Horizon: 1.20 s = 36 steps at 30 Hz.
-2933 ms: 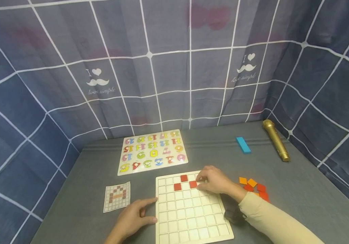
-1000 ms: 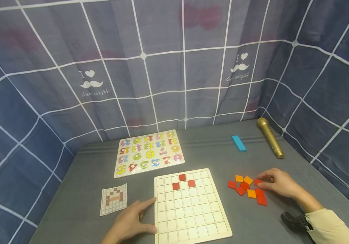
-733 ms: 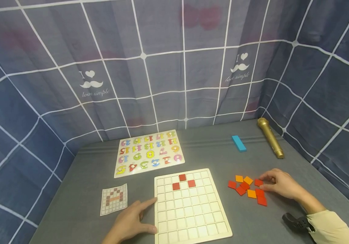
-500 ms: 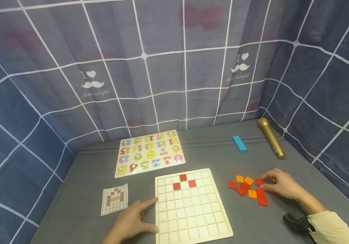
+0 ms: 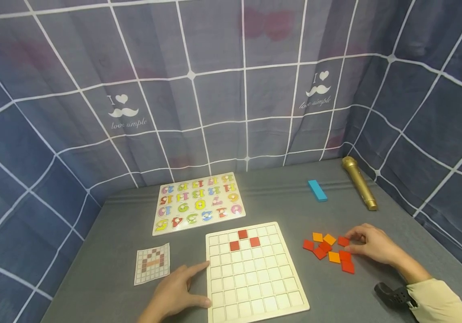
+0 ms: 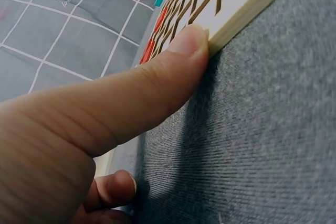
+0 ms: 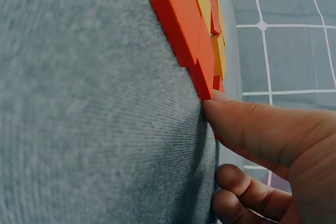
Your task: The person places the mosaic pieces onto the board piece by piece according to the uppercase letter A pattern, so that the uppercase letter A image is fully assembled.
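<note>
My left hand rests on the grey tabletop beside the pale wooden grid board. Its index fingertip and thumb touch the board's left edge, and the left wrist view shows the thumb against the near corner. Three red tiles sit in the board's upper cells. At the right, my right hand has its thumb and index fingertips at the right end of a red tile; I cannot tell whether they pinch it. The thumb hides most of that tile in the right wrist view. More red and orange tiles lie around it.
A paper card with a coloured grid pattern lies left of the board. Behind the board is a number puzzle. A blue block and a gold microphone lie at the back right, before the checked curtain.
My right hand has moved from the board's top to the loose tiles at the right, and it has stayed almost still over the last half second. My left hand has stayed at the board's edge.
</note>
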{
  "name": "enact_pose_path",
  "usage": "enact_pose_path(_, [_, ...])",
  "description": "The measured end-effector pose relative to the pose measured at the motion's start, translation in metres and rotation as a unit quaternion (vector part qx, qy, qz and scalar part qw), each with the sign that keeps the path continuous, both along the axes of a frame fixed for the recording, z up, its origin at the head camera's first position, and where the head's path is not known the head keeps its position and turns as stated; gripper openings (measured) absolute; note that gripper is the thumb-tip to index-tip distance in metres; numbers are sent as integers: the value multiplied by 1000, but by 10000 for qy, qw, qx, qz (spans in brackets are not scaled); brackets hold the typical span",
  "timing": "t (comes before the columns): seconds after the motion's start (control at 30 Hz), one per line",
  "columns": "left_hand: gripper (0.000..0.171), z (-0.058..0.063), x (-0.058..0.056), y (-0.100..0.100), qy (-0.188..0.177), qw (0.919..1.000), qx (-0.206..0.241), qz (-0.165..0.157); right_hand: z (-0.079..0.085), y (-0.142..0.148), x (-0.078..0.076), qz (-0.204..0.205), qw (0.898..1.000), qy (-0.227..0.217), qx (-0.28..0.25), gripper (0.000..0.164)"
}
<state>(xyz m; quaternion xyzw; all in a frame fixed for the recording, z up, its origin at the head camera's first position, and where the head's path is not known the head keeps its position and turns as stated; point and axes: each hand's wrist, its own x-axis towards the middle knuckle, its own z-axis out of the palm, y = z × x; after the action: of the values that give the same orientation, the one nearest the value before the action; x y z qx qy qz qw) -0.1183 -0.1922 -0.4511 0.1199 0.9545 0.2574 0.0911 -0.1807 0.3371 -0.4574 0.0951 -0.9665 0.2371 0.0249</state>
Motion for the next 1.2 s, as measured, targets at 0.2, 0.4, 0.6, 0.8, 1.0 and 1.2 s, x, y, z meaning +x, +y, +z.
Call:
enact_pose_path(0.2, [91,0,1,-1,77,10000,24,22,-2,-1,0,-38,10000,76,-21,34])
enact_pose_path(0.4, [91,0,2,0,33,9999,121,85,1,-2,-1,-324,9992,-194,-160,33])
enact_pose_path(0.6, [91,0,2,0,-16,9998,145,109,5,-7,-3,-443,9977,-457,-222,37])
enact_pose_path(0.8, [91,-4,3,0,-37,9998,165,109,5,-19,-4,-308,9986,-290,-319,36])
enact_pose_path(1.0, [91,-6,3,1,42,9998,175,74,4,-37,-6,-84,9988,-64,-469,30])
enact_pose_path(1.2, [91,-3,3,1,-4,9998,162,141,7,-56,-13,102,9983,-37,-571,30])
